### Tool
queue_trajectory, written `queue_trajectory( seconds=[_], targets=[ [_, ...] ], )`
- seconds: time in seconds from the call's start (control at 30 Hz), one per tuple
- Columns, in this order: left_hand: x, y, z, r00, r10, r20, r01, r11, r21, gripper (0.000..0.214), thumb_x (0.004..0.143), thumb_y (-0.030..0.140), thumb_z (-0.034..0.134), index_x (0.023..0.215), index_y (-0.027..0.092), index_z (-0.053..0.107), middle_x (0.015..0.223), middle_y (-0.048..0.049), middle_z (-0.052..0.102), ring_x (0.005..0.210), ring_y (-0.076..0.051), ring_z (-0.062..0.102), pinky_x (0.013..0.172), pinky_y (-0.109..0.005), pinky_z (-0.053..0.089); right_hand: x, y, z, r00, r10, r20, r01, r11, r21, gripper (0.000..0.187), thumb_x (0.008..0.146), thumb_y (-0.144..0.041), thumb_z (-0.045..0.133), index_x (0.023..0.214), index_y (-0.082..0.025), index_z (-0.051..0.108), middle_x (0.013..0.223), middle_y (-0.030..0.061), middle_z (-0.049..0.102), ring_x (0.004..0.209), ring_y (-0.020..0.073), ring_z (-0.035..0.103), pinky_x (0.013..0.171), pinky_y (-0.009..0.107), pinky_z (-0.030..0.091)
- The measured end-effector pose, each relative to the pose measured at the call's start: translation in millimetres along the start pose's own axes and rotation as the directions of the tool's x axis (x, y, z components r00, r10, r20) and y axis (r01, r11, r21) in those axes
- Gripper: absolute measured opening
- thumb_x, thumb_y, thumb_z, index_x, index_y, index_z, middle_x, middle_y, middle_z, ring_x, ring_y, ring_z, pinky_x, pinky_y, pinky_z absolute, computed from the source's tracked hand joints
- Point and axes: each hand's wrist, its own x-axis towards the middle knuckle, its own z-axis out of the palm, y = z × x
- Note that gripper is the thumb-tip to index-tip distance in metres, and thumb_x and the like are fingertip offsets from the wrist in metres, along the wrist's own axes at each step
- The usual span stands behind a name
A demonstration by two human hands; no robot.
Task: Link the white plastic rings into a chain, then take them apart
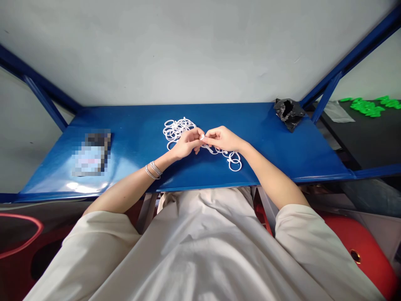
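My left hand (188,143) and my right hand (223,139) meet over the middle of the blue table, fingertips pinched together. Between them shows a small white plastic piece (202,136); the fingers cover most of it, so its full shape is hidden. Just behind and left of my left hand lies a pile of white plastic rings (175,128), each with a small knob. More white rings (234,162) lie in a loose row beneath and to the right of my right hand, some of them overlapping.
The blue table (140,121) meets a pale wall at its back. A crumpled black plastic bag (290,113) sits at the back right corner, a blurred-out object (90,154) at the left. Green pieces (366,106) lie on a dark table at right. Blue frame bars rise at both sides.
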Motion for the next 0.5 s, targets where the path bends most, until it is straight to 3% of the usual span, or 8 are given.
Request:
queue_trajectory(
  seconds=[0.1, 0.23, 0.37, 0.5],
  targets=[
    [-2, 4, 0.1, 0.999, -0.022, 0.045, 0.025, 0.997, -0.066, 0.024, 0.077, 0.030, 0.078, 0.082, 0.018, 0.058, 0.060, 0.0060, 0.053, 0.045, -0.006, 0.044, 0.046, -0.022, 0.047, -1, -3, 5, 0.999, -0.026, 0.036, 0.024, 0.997, 0.069, 0.058, 0.088, -0.071, 0.073, 0.074, -0.015, 0.063, 0.062, -0.0028, 0.054, 0.055, 0.0079, 0.040, 0.052, 0.025, 0.030],
    [-5, 6, -2.8, 0.993, -0.053, 0.108, 0.050, 0.998, 0.031, 0.025, 0.077, 0.030, 0.076, 0.068, 0.017, 0.056, 0.053, 0.0043, 0.048, 0.046, -0.007, 0.043, 0.045, -0.021, 0.035, -3, -5, 11, 0.995, -0.042, 0.095, 0.035, 0.996, 0.083, 0.070, 0.087, -0.082, 0.066, 0.063, -0.020, 0.046, 0.055, -0.0060, 0.039, 0.052, 0.0067, 0.031, 0.051, 0.026, 0.023],
    [-6, 4, -5.3, 0.984, -0.061, 0.166, 0.046, 0.994, 0.097, 0.030, 0.080, 0.034, 0.074, 0.063, 0.017, 0.057, 0.052, 0.0014, 0.048, 0.048, -0.008, 0.039, 0.046, -0.023, 0.029, -4, -6, 13, 0.989, -0.060, 0.136, 0.056, 0.998, 0.031, 0.075, 0.088, -0.086, 0.061, 0.058, -0.021, 0.039, 0.053, -0.0055, 0.035, 0.052, 0.0068, 0.028, 0.051, 0.027, 0.022],
    [-6, 2, -5.3, 0.983, -0.033, 0.178, 0.019, 0.997, 0.077, 0.044, 0.084, 0.043, 0.076, 0.060, 0.019, 0.050, 0.051, 0.0028, 0.042, 0.048, -0.008, 0.035, 0.047, -0.025, 0.028, -4, -8, 15, 0.992, -0.071, 0.102, 0.067, 0.997, 0.038, 0.079, 0.085, -0.087, 0.063, 0.056, -0.022, 0.032, 0.051, -0.0055, 0.032, 0.053, 0.0073, 0.026, 0.051, 0.027, 0.021]
  ],
)
